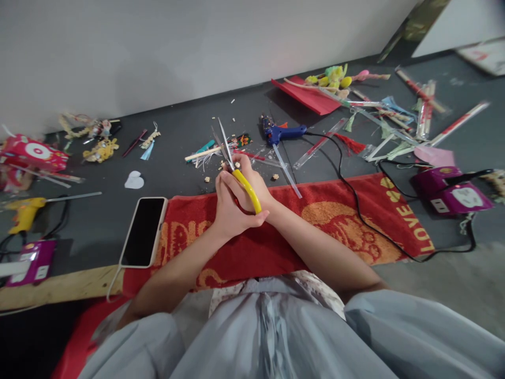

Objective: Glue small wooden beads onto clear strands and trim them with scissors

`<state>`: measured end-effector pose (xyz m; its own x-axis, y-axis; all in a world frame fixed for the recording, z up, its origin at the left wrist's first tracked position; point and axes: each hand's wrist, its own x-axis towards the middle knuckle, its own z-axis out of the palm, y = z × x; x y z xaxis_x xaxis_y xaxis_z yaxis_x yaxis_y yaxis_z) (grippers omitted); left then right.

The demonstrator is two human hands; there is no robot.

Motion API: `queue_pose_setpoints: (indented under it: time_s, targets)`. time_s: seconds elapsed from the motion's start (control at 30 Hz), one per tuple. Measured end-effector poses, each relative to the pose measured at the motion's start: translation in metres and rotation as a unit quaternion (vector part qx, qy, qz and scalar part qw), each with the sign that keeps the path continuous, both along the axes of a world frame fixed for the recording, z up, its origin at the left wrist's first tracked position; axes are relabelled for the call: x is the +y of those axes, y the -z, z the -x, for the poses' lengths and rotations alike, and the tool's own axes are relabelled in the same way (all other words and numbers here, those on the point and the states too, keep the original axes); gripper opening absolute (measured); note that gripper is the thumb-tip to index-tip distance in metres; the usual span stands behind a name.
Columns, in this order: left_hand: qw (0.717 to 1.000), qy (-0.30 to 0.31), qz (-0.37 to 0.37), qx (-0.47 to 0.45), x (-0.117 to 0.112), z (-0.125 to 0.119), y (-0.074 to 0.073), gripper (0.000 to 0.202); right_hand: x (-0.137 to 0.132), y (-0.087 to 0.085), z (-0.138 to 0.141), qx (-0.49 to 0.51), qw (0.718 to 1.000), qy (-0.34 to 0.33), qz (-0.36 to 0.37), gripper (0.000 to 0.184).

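Note:
Both of my hands meet over the far edge of a red towel (315,221). My right hand (252,181) is closed round yellow-handled scissors (248,190), whose blades (223,139) stand apart and point away from me. My left hand (229,208) is curled beside it, fingers pinched at the base of the blades on something small that I cannot make out. Small cut scraps (207,179) lie on the dark table just beyond my fingers.
A phone (142,231) lies screen up left of the towel. A blue glue gun (282,132) lies beyond my hands, its black cord (355,200) crossing the towel. A yellow glue gun (23,213), purple power strips (450,192) and several sticks and decorations (379,113) are scattered around.

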<state>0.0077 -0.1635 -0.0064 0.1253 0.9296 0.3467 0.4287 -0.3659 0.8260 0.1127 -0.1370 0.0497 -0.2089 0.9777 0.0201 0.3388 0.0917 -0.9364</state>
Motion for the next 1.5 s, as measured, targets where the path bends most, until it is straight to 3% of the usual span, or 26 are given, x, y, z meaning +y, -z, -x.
queue_pose_setpoints:
  time_s: [0.67,0.77,1.0,1.13,1.27,1.33,1.5]
  targets:
    - [1.0,0.0,-0.013,0.009,0.001,0.002,0.004,0.121,0.002,0.003,0.001,-0.009,1.0,-0.007,-0.013,0.049]
    - [1.0,0.024,-0.012,0.012,0.001,0.005,0.004,0.123,0.001,0.003,0.002,-0.011,1.0,-0.005,-0.017,0.047]
    - [0.992,0.038,-0.114,0.03,0.007,0.012,-0.004,0.127,0.003,0.003,-0.004,-0.052,0.994,0.024,-0.088,0.045]
    - [0.973,-0.069,-0.213,0.061,0.01,0.018,-0.02,0.096,0.008,0.003,-0.014,-0.14,0.982,0.04,-0.124,0.051]
    - [0.917,-0.141,-0.335,0.163,0.013,0.03,-0.036,0.052,0.01,0.005,-0.021,-0.204,0.963,0.023,-0.174,0.061]
    - [0.91,-0.172,-0.334,0.178,0.018,0.036,-0.04,0.043,0.01,0.006,-0.023,-0.219,0.956,0.019,-0.194,0.063]
    - [0.949,-0.168,-0.204,0.171,0.028,0.046,-0.04,0.029,0.007,0.003,-0.024,-0.232,0.953,0.002,-0.197,0.061]
